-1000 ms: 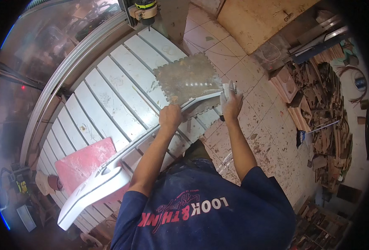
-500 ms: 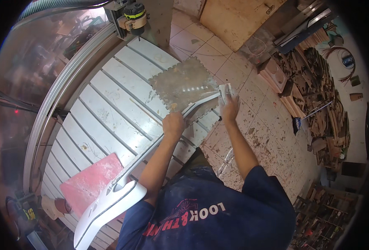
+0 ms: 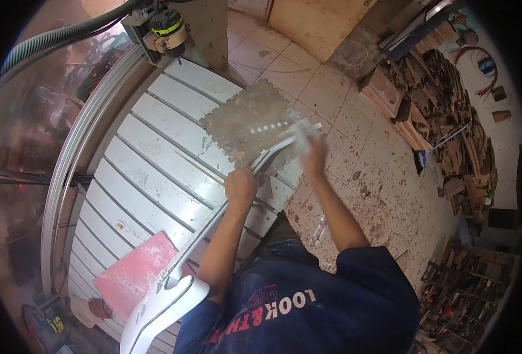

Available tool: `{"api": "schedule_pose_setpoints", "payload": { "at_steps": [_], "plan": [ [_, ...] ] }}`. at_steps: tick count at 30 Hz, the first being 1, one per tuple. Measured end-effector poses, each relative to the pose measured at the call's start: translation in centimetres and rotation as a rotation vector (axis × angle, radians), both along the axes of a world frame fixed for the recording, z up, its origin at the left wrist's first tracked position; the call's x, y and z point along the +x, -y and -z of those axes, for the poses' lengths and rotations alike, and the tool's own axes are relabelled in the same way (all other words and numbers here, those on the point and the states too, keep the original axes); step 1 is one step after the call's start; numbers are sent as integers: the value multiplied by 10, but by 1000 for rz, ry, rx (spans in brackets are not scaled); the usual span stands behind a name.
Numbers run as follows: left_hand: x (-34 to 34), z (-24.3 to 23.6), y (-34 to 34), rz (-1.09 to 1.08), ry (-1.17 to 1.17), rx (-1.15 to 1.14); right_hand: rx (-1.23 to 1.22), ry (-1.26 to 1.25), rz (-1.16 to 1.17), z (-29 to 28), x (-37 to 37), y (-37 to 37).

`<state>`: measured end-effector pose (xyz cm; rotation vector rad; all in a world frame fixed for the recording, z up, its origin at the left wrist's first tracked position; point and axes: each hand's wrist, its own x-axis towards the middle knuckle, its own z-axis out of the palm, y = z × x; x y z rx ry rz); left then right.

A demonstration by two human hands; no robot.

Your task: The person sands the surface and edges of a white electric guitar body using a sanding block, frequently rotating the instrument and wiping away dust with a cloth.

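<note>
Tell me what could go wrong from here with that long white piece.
The left hand grips the long white piece along its thin stretch, so its broad end, beside the left forearm, could swing or tip. The right hand, blurred, has a pale block near the narrow tip and might slip off the end. That tip appears to reach past the jigsaw-edged mat, so it may flex under pressure.
</note>
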<state>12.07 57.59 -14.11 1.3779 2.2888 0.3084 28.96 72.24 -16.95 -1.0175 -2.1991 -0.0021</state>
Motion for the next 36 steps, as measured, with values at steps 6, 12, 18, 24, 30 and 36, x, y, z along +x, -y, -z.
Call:
{"api": "schedule_pose_setpoints", "payload": {
  "at_steps": [6, 12, 18, 24, 30, 36],
  "plan": [
    [1, 2, 1, -7, -6, 9, -74, -5, -49, -16, -6, 21],
    [1, -7, 1, -6, -17, -35, -240, -187, 221, -22, -4, 10],
    [2, -16, 0, 1, -31, -85, -429, 19, 389, -11, 7, -1],
    [4, -16, 0, -32, -38, -62, -375, -232, -18, -9, -2, 19],
    [5, -11, 1, -39, -39, -41, -114, -201, 237, 21, 5, 0],
    [4, -8, 1, -23, -23, -48, -469, -234, 224, 37, 12, -4]
  ]
}}
